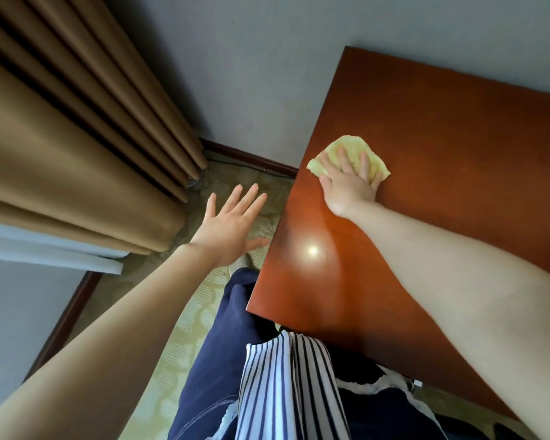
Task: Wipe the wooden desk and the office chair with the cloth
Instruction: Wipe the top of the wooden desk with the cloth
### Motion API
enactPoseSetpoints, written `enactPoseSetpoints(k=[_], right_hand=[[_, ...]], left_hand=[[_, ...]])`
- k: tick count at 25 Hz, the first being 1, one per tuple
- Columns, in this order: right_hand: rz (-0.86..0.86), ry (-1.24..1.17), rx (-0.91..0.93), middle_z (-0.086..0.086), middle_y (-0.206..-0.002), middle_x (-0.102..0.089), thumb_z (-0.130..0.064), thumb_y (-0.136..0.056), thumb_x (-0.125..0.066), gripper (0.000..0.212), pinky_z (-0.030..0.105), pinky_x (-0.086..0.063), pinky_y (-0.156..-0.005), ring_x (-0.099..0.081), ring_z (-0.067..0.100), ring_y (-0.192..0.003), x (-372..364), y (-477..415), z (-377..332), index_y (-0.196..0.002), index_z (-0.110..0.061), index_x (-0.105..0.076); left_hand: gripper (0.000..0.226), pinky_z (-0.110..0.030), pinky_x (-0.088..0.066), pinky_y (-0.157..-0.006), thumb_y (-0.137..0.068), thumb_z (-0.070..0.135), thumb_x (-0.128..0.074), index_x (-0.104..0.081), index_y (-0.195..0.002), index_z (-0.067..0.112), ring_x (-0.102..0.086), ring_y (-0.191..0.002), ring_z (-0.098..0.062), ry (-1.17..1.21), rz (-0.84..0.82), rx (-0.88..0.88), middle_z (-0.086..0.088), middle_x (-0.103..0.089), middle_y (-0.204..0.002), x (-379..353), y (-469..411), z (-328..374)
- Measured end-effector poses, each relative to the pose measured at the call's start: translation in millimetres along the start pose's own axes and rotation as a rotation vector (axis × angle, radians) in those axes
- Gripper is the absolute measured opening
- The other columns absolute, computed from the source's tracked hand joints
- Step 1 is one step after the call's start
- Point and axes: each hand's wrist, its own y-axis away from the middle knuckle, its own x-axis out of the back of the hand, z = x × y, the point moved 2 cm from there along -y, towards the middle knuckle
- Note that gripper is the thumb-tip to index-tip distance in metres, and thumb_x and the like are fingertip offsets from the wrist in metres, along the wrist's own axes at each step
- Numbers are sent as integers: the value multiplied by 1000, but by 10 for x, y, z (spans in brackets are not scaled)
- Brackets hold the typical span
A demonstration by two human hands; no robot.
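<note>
A glossy wooden surface (pixel 442 160) meets a grey wall, brown curtains (pixel 77 128) to its left. Your right hand (pixel 350 185) presses flat, fingers spread, on the yellow cloth (pixel 351 147) near the surface's left edge. Your left hand (pixel 232 225) hovers spread, empty. The cloth looks soft and limp, best driven under a flat palm. No writing shows.

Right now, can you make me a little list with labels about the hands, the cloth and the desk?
Right hand: flat on the cloth, fingers spread, pressing it onto the desk
Left hand: open, fingers spread, in the air beside the desk, holding nothing
Cloth: yellow, crumpled, near the desk's left edge
Desk: shiny reddish-brown wood
Office chair: not in view
</note>
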Motion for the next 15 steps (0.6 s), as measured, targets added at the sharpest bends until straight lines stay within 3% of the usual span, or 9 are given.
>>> enactPoseSetpoints(k=[6, 9, 15], right_hand=[[46, 159, 443, -12, -158, -7, -48, -99, -25, 42, 62, 11, -108, 12, 29, -144, -541, 905, -418, -141, -50, -30], [8, 261, 669, -13, -158, -10, -48, -99, -25, 43, 62, 16, -108, 13, 28, -144, -752, 1373, -411, -142, -51, -25], [-25, 380, 874, -15, -157, -16, -49, -96, -38, 45, 63, 2, -112, 1, 26, -146, -825, 1796, 131, -141, -50, -30]], left_hand=[[66, -53, 7, -114, -98, 48, -31, 0, -152, 24, 12, -146, -17, 136, 74, 124, 6, 9, -159, -135, 188, 15], [64, -54, 7, -113, -99, 46, -30, -1, -152, 24, 11, -146, -18, 131, 71, 111, 6, 8, -159, -176, 164, 112], [62, -54, 7, -113, -99, 47, -28, -1, -151, 28, 12, -146, -18, 46, 19, 2, 7, 9, -159, -195, -57, 502]])
